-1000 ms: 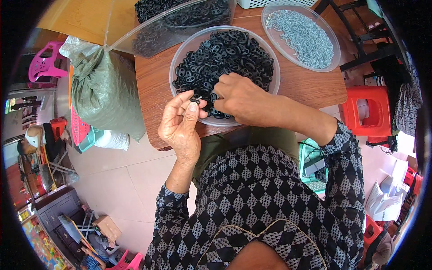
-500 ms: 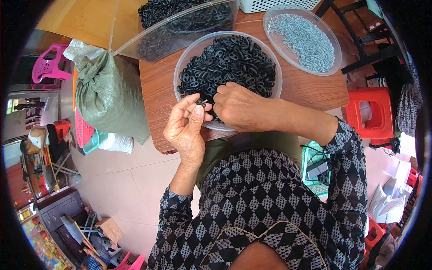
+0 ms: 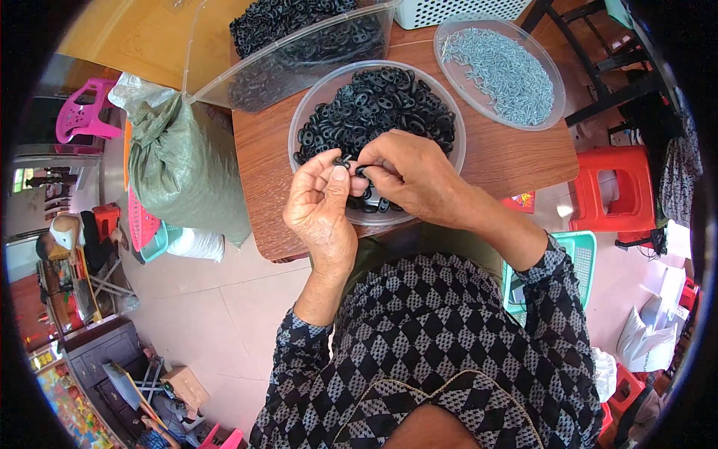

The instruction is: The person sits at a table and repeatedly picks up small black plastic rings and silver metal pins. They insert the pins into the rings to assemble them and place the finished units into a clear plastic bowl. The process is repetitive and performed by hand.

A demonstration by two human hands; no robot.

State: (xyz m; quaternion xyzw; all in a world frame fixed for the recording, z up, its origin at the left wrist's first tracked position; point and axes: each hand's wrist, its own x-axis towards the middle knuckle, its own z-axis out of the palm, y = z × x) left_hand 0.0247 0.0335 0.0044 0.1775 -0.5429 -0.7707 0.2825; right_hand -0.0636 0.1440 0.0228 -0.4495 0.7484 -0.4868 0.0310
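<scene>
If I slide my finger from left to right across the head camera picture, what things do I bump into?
Pink plastic chair → green woven sack → left hand pinching a small black ring → right hand → clear bowl of grey metal bits → red plastic stool.

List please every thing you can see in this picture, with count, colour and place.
table: one, brown wood, centre top
round bowl: one, clear, full of black rings, under the hands
dish: one, clear, grey metal pins, top right
box: one, clear, black rings, top left
sack: one, green, left of the table
stool: one, red, right
basket: one, green, lower right
ring: one, black, between both hands' fingers
left hand
right hand
</scene>
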